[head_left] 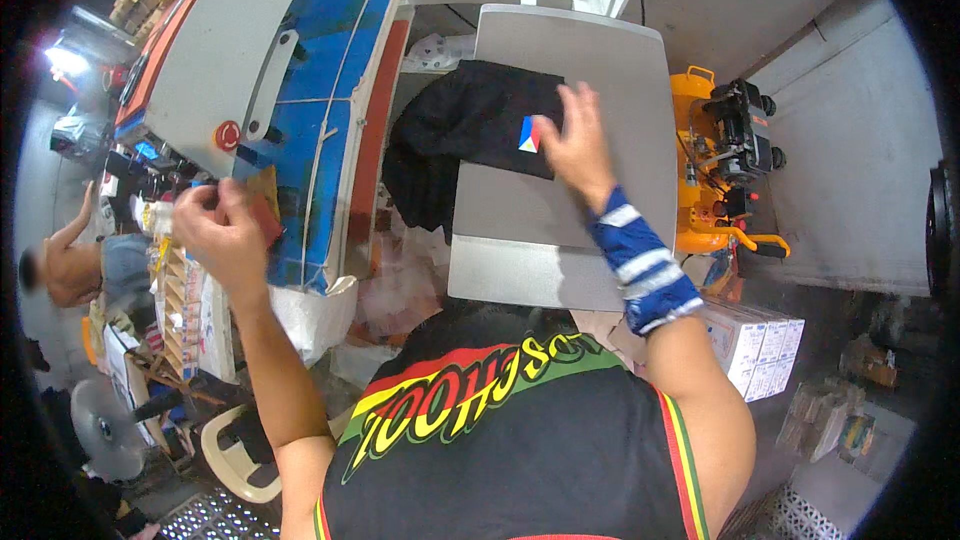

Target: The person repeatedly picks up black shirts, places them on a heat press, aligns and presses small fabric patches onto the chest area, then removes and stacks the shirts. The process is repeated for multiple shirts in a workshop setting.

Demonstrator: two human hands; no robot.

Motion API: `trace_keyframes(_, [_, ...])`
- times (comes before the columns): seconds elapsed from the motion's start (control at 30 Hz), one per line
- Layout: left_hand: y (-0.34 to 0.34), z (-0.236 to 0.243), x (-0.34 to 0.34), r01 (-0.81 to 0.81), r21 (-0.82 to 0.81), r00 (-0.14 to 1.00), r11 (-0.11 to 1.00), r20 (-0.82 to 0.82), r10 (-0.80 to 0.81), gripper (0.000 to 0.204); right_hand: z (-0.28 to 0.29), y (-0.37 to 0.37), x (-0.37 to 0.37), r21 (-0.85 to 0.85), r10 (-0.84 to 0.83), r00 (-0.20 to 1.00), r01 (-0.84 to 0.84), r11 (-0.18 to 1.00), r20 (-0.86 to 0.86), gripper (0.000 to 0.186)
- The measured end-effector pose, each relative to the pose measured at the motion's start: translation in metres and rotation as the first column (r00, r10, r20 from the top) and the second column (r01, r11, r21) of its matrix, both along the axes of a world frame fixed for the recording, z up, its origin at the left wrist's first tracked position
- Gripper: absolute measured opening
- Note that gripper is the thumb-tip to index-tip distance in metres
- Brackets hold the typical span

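A black piece of clothing (480, 120) lies bunched over the left part of a flat grey platen (620, 90). On it is a small blue, red, white and yellow flag patch (529, 136). My right hand (580, 145), its fingers spread, is at the cloth's right edge, the thumb by the patch; whether it presses down I cannot tell. On the left, my left hand (222, 235) is raised below a red stop button (227, 135), fingers curled toward the thumb. Behind it shows a dark red flat piece (266, 218); what the fingers pinch, if anything, is hidden.
A machine with a blue top (335, 35), tied with string, stands left of the platen. An orange compressor (700, 130) stands to the right, above white boxes (755, 350). Lower left are a beige plastic chair (235, 455) and a fan (105, 430). Another person (80, 270) is at far left.
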State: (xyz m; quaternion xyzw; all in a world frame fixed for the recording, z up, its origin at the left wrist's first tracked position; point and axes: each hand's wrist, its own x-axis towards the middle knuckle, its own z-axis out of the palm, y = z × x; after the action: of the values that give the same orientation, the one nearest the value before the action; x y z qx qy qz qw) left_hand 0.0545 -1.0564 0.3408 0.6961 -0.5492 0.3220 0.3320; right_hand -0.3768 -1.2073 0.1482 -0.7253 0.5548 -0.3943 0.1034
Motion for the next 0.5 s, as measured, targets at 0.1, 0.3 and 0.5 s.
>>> trace_keyframes(0.1, [0.001, -0.023, 0.073, -0.108, 0.154, 0.991, 0.982, 0.091, 0.095, 0.054, 0.018, 0.020, -0.071, 0.132, -0.145, 0.987, 0.153, 0.979, -0.068, 0.050])
trace_keyframes(0.3, [-0.003, -0.033, 0.089, -0.104, 0.251, 0.995, 0.963, 0.037, 0.098, 0.057, 0.038, 0.091, -0.103, 0.151, -0.122, 0.985, 0.103, 0.983, 0.122, 0.024])
trace_keyframes(0.5, [0.007, -0.018, 0.016, -0.120, 0.269, 0.991, 0.956, 0.082, 0.102, 0.059, 0.064, 0.131, -0.037, 0.106, 0.084, 0.941, -0.125, 0.986, 0.327, 0.015])
